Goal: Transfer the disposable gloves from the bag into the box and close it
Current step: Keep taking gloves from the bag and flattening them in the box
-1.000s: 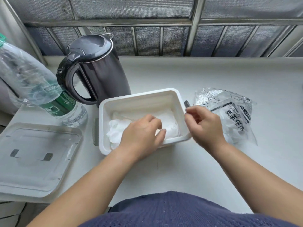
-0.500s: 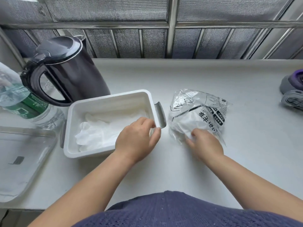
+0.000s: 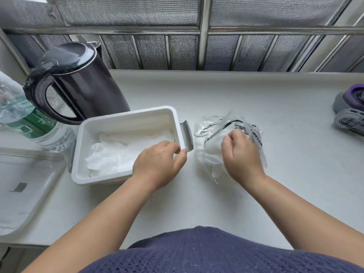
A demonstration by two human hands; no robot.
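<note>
The box (image 3: pixel 126 115) is steadied at its near right corner by the left hand (image 3: pixel 157 166). The fingers are hooked over the rim and the thumb is pressed against the outer wall, just beside the grey latch (image 3: pixel 187 136). This grip is judged to keep the light box from sliding on the counter (image 3: pixel 256 99) while it is being filled. The box has been set close to the bag (image 3: pixel 208 133), nearly touching it, so that each carry is kept short.

The right hand (image 3: pixel 241 154) is curled down into the crumpled plastic of the bag. The film is bunched around the knuckles, and the fingertips are hidden by it. Whether only film is pinched, or gloves inside it as well, cannot be told (the plastic is blurred there).

The gloves are found in two places. One white heap (image 3: pixel 118 152) lies loosely on the floor of the box, just beyond the left hand's fingers. The remainder (image 3: pixel 211 152) shows as a pale mass through the bag, under and just to the left of the right hand — between the two hands, in fact.

The transfer is therefore judged to be partly done. The clear lid (image 3: pixel 25 184) lies flat at the far left, well apart from both hands and near the bottle (image 3: pixel 29 123) and kettle (image 3: pixel 78 85). Closing is not yet begun.
</note>
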